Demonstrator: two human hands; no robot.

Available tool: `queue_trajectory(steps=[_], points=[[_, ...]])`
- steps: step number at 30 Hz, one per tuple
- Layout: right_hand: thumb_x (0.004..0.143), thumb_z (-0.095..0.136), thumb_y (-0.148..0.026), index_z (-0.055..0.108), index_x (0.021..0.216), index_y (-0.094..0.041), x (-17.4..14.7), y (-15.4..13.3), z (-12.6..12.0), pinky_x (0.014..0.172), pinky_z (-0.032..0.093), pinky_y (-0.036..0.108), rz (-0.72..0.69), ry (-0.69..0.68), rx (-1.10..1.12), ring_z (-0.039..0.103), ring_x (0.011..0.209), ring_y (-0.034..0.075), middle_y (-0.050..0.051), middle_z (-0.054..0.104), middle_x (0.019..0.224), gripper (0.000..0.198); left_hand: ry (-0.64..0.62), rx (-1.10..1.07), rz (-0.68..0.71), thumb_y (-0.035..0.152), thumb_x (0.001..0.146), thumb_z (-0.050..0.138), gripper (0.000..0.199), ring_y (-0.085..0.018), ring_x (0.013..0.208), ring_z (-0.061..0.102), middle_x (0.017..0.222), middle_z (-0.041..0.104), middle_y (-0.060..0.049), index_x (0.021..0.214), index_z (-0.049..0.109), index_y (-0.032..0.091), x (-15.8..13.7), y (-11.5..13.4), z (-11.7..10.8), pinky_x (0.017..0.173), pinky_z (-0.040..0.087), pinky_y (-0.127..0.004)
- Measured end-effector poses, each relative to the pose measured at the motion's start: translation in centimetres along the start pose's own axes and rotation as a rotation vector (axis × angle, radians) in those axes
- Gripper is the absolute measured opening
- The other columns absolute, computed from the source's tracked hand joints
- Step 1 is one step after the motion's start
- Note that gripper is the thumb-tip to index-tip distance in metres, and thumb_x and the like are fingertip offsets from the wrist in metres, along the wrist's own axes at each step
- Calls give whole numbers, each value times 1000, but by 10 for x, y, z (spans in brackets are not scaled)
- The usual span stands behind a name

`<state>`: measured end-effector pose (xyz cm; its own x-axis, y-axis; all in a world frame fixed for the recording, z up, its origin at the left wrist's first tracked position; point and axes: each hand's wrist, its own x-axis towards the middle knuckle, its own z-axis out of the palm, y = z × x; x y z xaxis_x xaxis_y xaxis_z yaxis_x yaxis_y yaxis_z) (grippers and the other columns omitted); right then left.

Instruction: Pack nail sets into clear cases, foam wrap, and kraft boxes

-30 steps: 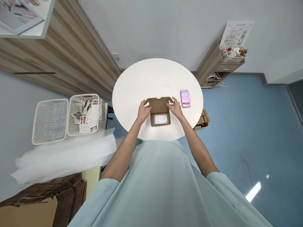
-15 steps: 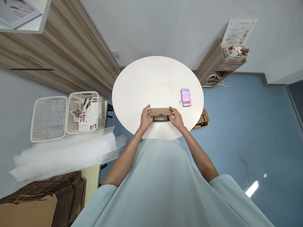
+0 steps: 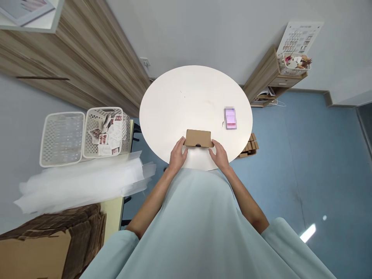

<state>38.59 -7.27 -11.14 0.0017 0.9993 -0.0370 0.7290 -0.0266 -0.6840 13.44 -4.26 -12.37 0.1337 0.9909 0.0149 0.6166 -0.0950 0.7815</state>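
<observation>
A small brown cardboard box (image 3: 198, 138) lies near the front edge of the round white table (image 3: 162, 104). Its lid is folded down over the top, and a dark half-round notch shows at the middle of the front edge. My left hand (image 3: 178, 155) is at the box's front left corner, fingertips against it and thumb spread away. At the opposite front corner, my right hand (image 3: 220, 155) mirrors this, its fingers by the edge and its thumb apart. What was inside the box is hidden under the lid.
A phone with a blurred screen (image 3: 230, 118) lies right of the box. At left are white baskets (image 3: 62, 139), a pile of white wrapping sheets (image 3: 84, 182) and stacked flat cardboard (image 3: 35, 255). Small brown boxes (image 3: 250, 147) sit low beside the table's right edge.
The lid has come down from standing partly raised, covering the grey thing inside. Both hands have slid from the lid's sides toward the front corners, with their thumbs now apart from the box.
</observation>
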Motion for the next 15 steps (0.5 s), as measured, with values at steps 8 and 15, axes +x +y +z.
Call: queue_trajectory(steps=[8,15], points=[[108,43,-26,59,149,-21,-4,-8,3,99,59,43,88,-51,-80,73,116,28,12,75,134,44,-30,111,-51,27,106,50,47,-30,131,68,145,69,-11,153,56,23,-6,-7,3,110,55,-46],[106,48,-19,62,145,-21,-5,-9,8,88,57,37,228,-216,-166,77,102,29,9,80,121,42,-166,171,-149,18,102,50,47,-30,103,78,123,80,-6,145,66,27,-13,-6,4,95,58,-41]])
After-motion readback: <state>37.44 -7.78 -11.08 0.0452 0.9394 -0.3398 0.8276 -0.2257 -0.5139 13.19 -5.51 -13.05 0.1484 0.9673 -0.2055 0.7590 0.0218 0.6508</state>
